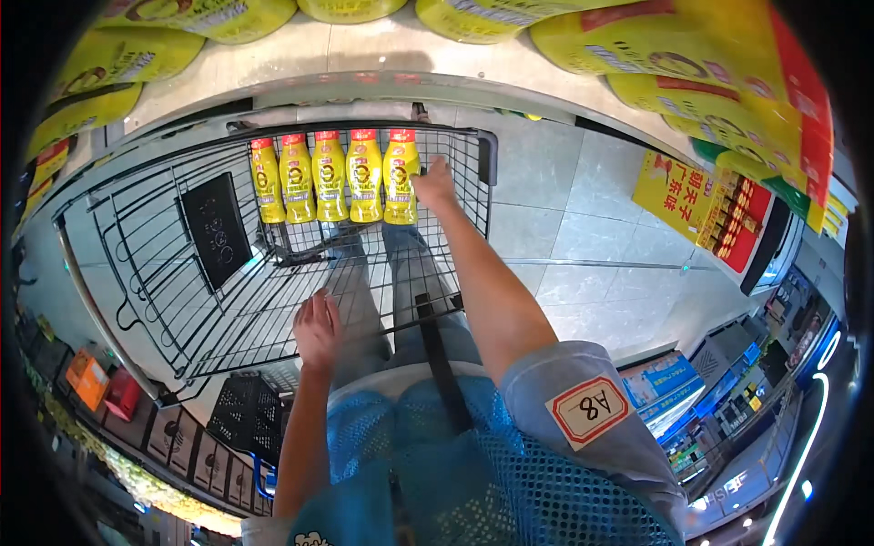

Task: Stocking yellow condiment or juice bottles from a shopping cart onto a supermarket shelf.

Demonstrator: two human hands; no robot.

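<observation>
A black wire shopping cart [471, 177] stands right in front of me. Several yellow bottles with red caps form a row along its far side; they look upright. My right hand [435, 184] touches the bottle at the right end of the row [401, 179], its fingers at that bottle's right side; how firmly they grip is unclear. The neighbouring bottle [364, 179] stands just left of it. My left hand [317, 327] rests at the cart's near rim, fingers loosely together, and no object shows in it.
Beyond the cart runs a pale shelf [369, 48] with large yellow containers. A yellow and red display [703, 211] stands at the right. Behind the cart's near left corner is a black plastic crate [246, 416]. The cart's handle bar [102, 314] is at the left.
</observation>
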